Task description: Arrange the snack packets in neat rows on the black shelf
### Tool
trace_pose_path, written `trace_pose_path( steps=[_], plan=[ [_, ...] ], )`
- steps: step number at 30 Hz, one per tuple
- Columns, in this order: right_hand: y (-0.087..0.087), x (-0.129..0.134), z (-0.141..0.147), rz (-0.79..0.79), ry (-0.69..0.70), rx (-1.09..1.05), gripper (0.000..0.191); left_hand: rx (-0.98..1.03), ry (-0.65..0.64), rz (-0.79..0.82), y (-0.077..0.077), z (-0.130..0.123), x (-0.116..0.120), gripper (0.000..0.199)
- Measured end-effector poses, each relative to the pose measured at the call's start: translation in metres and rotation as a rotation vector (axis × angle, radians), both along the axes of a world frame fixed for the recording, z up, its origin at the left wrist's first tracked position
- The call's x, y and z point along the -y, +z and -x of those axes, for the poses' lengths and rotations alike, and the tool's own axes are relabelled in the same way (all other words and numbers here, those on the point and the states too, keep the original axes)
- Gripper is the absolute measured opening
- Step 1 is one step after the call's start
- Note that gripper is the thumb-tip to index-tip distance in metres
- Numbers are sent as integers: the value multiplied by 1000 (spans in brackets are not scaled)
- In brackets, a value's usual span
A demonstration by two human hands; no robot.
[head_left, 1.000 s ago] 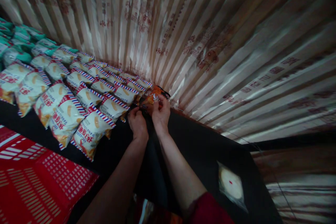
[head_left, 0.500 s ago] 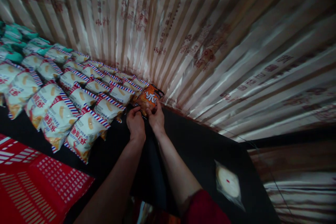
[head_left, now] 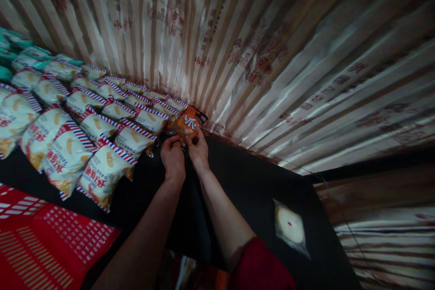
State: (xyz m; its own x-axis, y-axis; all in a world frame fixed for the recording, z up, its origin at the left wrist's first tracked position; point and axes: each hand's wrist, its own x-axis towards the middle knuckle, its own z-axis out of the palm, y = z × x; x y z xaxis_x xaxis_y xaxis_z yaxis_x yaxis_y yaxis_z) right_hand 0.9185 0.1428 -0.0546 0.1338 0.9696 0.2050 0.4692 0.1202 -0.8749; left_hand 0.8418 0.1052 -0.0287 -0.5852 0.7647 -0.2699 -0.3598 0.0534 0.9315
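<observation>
An orange snack bag (head_left: 189, 121) with white lettering and a dark top edge leans at the back of the black tabletop (head_left: 234, 167), at the right end of the rows of snack bags. My right hand (head_left: 198, 149) grips its lower right edge between thumb and fingers. At its lower left corner, my left hand (head_left: 173, 158) is closed, fingertips pinched on the bag's bottom edge. Just left of it stand several white snack bags (head_left: 131, 138) with red-and-blue striped edges, propped up in slanting rows.
Green bags (head_left: 13, 38) stand at the far left. A red plastic basket (head_left: 68, 231) is at the lower left. On the right of the tabletop lies a clear packet with a round white item (head_left: 290, 225). A pleated, printed curtain (head_left: 251, 54) hangs behind, with a thin cord along the back edge.
The view has shifted slightly, so everything sits a little further left and higher. Both hands stay at the orange snack bag's lower edge, with only small finger movement.
</observation>
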Motion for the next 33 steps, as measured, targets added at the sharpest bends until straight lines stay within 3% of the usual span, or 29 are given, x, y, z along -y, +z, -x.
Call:
trace_pose_path(
  steps=[5,10,15,22,27,33],
  plan=[
    [1,12,-1,-17,-108,-75,52,72,-50,22,8,-2,2,21],
    [14,23,8,-54,-228,-15,47,88,-77,13,15,-8,5,20],
    [24,46,10,-34,-196,5,40,163,-134,-24,22,-15,8,17],
    [33,99,-4,-27,-242,-24,31,45,-384,6,24,-30,20,9],
    [44,146,-17,-24,-222,42,37,-70,-521,-55,29,-44,50,10],
    [53,215,-35,-37,-218,135,40,-270,-773,-137,35,-60,110,12]
  ],
)
